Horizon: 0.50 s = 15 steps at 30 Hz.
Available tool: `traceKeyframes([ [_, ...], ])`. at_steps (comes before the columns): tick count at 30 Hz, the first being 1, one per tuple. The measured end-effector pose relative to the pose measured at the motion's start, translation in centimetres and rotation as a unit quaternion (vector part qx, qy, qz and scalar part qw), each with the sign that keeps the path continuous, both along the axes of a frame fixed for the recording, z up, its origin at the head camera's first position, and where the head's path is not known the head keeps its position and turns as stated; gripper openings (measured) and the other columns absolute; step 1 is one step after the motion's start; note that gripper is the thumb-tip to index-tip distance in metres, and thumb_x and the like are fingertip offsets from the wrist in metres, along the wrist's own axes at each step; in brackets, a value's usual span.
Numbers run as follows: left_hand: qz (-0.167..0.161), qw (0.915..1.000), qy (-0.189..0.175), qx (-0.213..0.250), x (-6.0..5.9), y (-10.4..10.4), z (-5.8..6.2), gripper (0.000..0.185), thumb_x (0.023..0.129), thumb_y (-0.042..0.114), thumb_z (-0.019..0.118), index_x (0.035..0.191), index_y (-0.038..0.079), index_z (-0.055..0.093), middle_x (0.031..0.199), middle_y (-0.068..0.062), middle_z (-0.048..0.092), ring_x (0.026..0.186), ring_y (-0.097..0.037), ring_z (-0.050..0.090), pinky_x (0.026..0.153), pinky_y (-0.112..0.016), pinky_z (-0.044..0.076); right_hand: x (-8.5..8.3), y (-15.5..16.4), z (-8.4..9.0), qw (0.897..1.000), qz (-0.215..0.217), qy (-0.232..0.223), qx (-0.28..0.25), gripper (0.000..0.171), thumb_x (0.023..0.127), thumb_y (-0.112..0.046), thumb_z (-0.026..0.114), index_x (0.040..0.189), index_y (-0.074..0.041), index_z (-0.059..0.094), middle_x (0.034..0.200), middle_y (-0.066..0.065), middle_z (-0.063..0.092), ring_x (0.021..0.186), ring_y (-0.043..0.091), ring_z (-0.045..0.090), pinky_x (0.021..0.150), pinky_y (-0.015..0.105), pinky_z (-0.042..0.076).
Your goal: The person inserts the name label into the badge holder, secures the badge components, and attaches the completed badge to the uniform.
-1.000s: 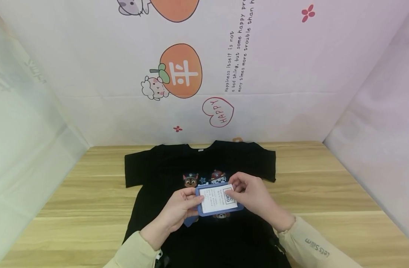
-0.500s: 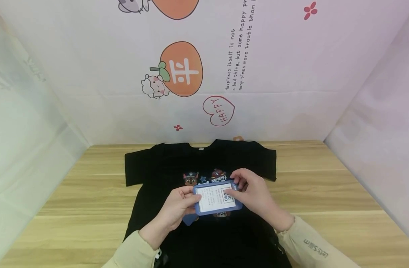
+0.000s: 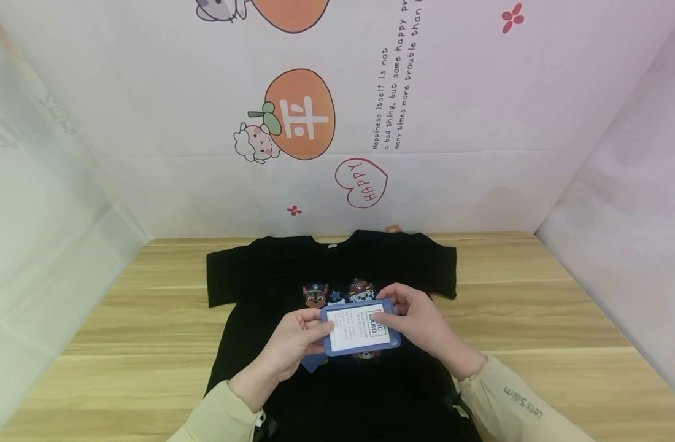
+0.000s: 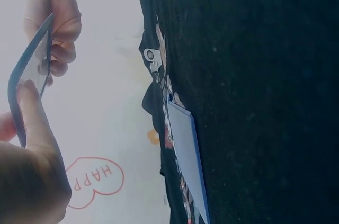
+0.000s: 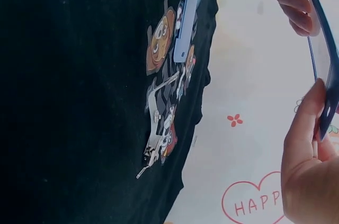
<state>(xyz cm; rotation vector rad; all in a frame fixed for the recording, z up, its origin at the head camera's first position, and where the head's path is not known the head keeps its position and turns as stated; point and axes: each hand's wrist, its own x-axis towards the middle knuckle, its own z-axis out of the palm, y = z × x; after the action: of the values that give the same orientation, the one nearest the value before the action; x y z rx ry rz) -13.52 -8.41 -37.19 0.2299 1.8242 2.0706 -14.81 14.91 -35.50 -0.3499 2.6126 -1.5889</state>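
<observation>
In the head view, a blue card-holder frame (image 3: 365,351) with a white printed card (image 3: 348,331) in it is held above a black T-shirt (image 3: 293,270). My left hand (image 3: 285,347) pinches its left end, thumb on the card's face and fingers behind. The right hand (image 3: 420,319) grips the opposite end, its thumb on the printed box and its index finger bent over the far edge. Both wrist views show the holder edge-on, clear of the shirt. Below it, a second flat blue piece (image 4: 185,150) lies on the shirt, mostly hidden in the head view.
A metal clip (image 5: 155,113) lies on the shirt near the blue piece, beside cartoon dog prints (image 3: 315,296). Under the shirt is a wood-grain table (image 3: 122,344). White printed cloth (image 3: 205,123) hangs behind and at both sides.
The holder has shifted very slightly left, and its tilt altered a little midway. Lifting briefly, my right index finger has come back down at the far corner. Both hands keep their grip.
</observation>
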Motion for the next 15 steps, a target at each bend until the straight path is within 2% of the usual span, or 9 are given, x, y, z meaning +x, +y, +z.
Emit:
traceKeyframes([
  [9,0.007,0.9999,-0.003,-0.012,0.02,0.01,0.02,0.032,0.093,0.005,0.056,0.118,-0.015,0.052,0.107,-0.022,0.068,0.084,-0.015,0.069,0.076,-0.032,0.057,-0.12,-0.33,-0.46,1.000,-0.005,-0.009,-0.014,0.023,0.084,-0.012,0.071,0.102,-0.003,0.060,0.092,0.011,0.068,0.070,0.016,0.060,0.063,0.023,0.054],
  [15,0.014,0.9991,0.006,-0.038,-0.17,-0.13,-0.09,0.030,0.093,0.004,0.056,0.116,-0.014,0.054,0.107,-0.023,0.068,0.085,-0.018,0.070,0.076,-0.033,0.058,-0.10,-0.51,-0.47,1.000,-0.002,-0.005,-0.018,0.026,0.084,-0.014,0.072,0.103,-0.002,0.060,0.092,0.011,0.068,0.069,0.016,0.059,0.061,0.023,0.053],
])
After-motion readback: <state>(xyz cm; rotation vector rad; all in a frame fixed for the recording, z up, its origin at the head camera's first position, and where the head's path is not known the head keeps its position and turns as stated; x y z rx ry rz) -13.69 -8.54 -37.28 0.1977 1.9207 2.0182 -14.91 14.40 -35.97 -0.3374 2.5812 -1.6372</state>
